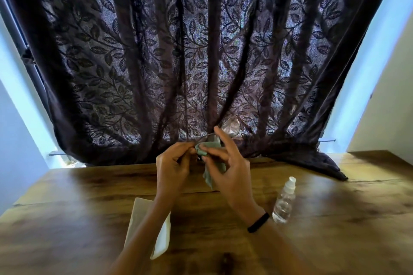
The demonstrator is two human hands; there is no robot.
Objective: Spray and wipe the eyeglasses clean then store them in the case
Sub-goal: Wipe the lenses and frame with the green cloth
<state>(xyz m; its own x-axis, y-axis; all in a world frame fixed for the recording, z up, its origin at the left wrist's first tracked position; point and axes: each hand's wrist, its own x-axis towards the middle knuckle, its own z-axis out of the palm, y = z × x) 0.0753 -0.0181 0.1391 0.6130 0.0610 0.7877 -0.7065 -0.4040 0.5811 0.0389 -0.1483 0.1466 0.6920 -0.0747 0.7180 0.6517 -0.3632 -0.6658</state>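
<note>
Eyeglasses (pixel 225 134) sit raised above the desk (pixel 335 219), held between both hands, one clear lens sticking up past the right hand's fingertips. Their long axis seems to run left to right, though much of the frame is hidden. Left hand (pixel 173 166) pinches the frame's near end; right hand (pixel 228 169) presses a green cloth (pixel 211 164) onto a lens. Below the left forearm lies the pale case (pixel 143 219), nearer that hand; right of the right wrist stands the spray bottle (pixel 285 201).

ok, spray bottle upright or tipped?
Upright: the spray bottle stands on the wooden table, cap on top, right of the right hand.
</note>
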